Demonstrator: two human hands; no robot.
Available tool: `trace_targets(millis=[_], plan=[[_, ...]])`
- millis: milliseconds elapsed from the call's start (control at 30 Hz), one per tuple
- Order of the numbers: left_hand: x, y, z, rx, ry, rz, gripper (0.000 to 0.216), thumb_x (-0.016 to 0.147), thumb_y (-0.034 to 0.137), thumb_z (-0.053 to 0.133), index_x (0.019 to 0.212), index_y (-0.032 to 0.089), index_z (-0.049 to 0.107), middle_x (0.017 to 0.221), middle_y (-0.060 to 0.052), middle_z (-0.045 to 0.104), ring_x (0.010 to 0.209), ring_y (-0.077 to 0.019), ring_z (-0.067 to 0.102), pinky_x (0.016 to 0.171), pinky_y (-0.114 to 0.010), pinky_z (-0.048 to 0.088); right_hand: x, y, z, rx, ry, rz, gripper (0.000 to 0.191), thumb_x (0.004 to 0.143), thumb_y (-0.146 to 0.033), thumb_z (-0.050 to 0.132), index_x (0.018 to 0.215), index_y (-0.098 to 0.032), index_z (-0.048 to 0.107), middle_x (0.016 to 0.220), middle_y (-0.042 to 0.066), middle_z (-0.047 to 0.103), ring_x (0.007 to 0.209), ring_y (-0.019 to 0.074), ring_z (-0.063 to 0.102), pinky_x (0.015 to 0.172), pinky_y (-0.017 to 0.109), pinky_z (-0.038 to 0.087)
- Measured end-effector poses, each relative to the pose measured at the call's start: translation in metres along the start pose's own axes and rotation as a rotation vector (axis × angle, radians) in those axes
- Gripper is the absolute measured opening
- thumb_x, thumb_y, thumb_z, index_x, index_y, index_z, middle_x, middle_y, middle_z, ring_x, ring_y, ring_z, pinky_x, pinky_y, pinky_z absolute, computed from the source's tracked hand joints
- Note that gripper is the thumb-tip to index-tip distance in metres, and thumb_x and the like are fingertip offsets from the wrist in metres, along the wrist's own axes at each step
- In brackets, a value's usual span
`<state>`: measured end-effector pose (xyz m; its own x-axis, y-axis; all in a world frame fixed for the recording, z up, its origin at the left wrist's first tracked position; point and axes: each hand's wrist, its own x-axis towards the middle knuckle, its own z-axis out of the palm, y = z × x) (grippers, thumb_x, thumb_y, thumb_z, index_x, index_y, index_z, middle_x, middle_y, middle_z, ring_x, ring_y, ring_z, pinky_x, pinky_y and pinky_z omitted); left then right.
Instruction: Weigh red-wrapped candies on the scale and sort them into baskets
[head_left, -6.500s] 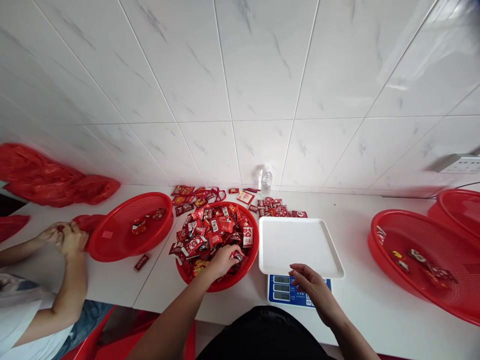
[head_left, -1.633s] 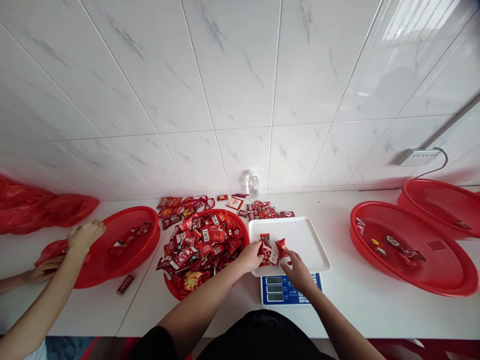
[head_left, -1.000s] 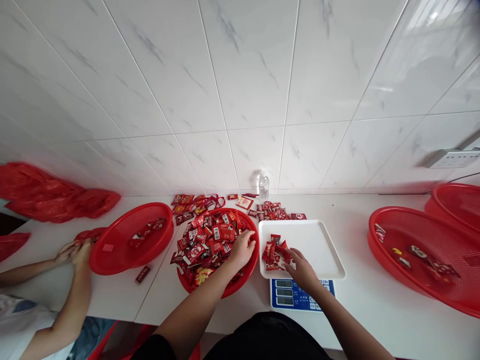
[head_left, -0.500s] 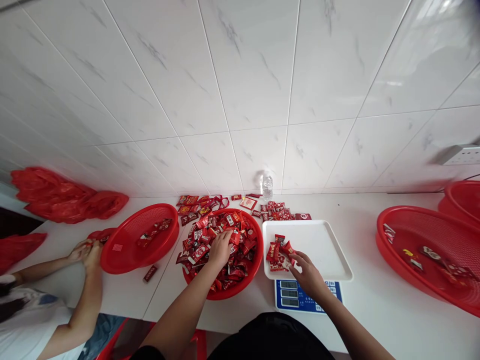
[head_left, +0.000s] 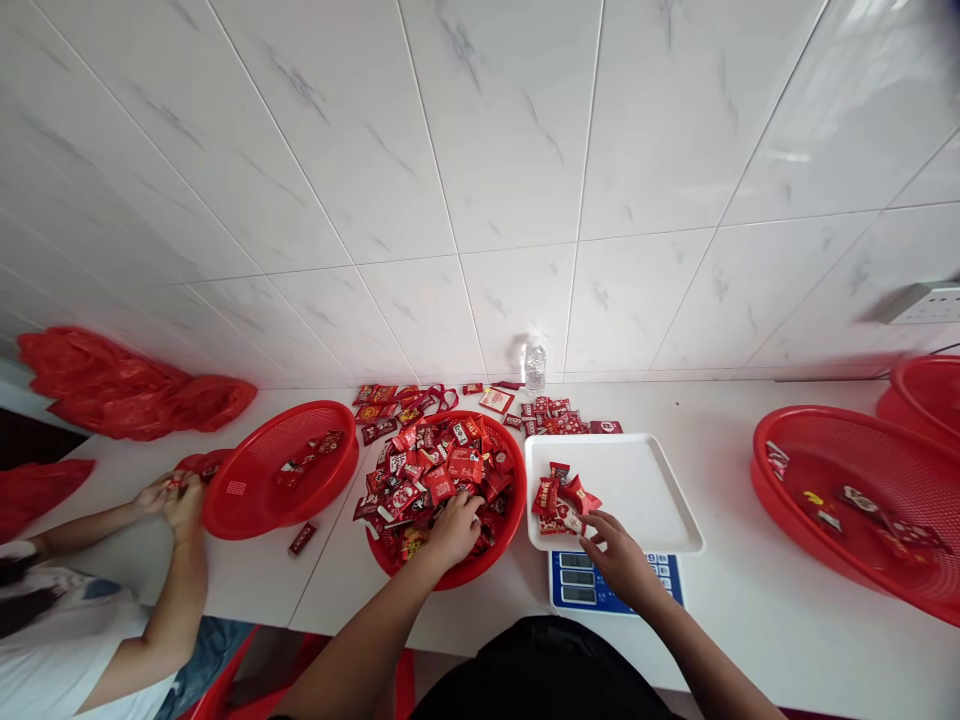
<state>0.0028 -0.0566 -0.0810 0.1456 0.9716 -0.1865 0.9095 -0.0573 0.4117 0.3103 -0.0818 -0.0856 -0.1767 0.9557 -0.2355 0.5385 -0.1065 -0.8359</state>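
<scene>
My left hand (head_left: pixel 454 530) is palm down over the near right part of a red basket (head_left: pixel 519 520) heaped with red-wrapped sweets (head_left: pixel 405 500). Its fingers look loosely bent and apart; the tips reach in among the wrappers and are partly hidden. A square red packet (head_left: pixel 466 464) lies on the heap just beyond them. At the white tray (head_left: pixel 637 490) of a blue weighing scale (head_left: pixel 577 580), my right hand (head_left: pixel 619 560) has its fingers apart. Their tips are beside a small group of red sweets (head_left: pixel 551 495) and a patterned packet (head_left: pixel 561 518) at the tray's left.
Loose red packets (head_left: pixel 555 416) and a clear bottle (head_left: pixel 535 368) are along the tiled wall. Red baskets stand left (head_left: pixel 232 510) and right (head_left: pixel 780 520). One bar (head_left: pixel 302 538) lies on the table. At far left are another person's hands (head_left: pixel 176 495) and red plastic bags (head_left: pixel 112 385).
My left hand has moved down and slightly right across the heap, leaving a red packet on top in view. My right hand stays by the sweets on the tray.
</scene>
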Motion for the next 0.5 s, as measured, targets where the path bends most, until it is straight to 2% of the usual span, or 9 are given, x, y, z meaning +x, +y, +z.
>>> trace_targets(millis=[67,133,233,367,500], plan=[[0.002,0.002,0.013,0.041,-0.074,-0.05,0.047,0.079,0.03,0.052,0.124,0.019,0.049,0.13,-0.012,0.049,0.121,-0.026,0.044,0.099,-0.036,0.035,-0.001,-0.001,0.001,-0.003,-0.02,-0.01,0.039,0.081,-0.043,0.043,0.114,-0.025,0.056,0.128,0.009,0.048,0.086,0.0177,0.062,0.072,0.031,0.051],[0.007,0.006,0.024,0.06,-0.138,-0.117,0.059,0.08,0.038,0.052,0.133,0.014,0.04,0.135,-0.016,0.044,0.126,-0.0279,0.039,0.102,-0.037,0.032,-0.002,-0.001,0.001,0.0,-0.026,-0.015,0.039,0.082,-0.042,0.043,0.114,-0.025,0.056,0.127,0.008,0.048,0.085,0.0172,0.063,0.072,0.03,0.051],[0.018,0.017,0.035,0.136,-0.13,-0.218,0.062,0.083,0.043,0.046,0.135,0.011,0.035,0.136,-0.02,0.043,0.126,-0.0309,0.039,0.102,-0.042,0.03,-0.003,0.0,0.002,0.0,-0.023,-0.018,0.038,0.081,-0.04,0.043,0.114,-0.026,0.056,0.126,0.008,0.049,0.082,0.0169,0.063,0.073,0.03,0.05],[0.03,0.026,0.041,0.24,-0.066,-0.254,0.056,0.08,0.038,0.052,0.129,0.012,0.044,0.128,-0.022,0.051,0.12,-0.0348,0.045,0.099,-0.049,0.03,-0.005,0.0,0.003,0.008,-0.029,-0.02,0.036,0.08,-0.038,0.044,0.113,-0.027,0.057,0.124,0.007,0.053,0.079,0.0171,0.064,0.075,0.032,0.05],[0.034,0.024,0.036,0.223,-0.051,-0.232,0.035,0.081,0.03,0.051,0.114,0.018,0.055,0.113,-0.016,0.062,0.108,-0.0293,0.055,0.09,-0.041,0.039,-0.007,-0.002,0.002,0.016,-0.043,-0.037,0.037,0.081,-0.038,0.044,0.112,-0.025,0.057,0.12,0.007,0.056,0.079,0.0175,0.064,0.076,0.031,0.049]])
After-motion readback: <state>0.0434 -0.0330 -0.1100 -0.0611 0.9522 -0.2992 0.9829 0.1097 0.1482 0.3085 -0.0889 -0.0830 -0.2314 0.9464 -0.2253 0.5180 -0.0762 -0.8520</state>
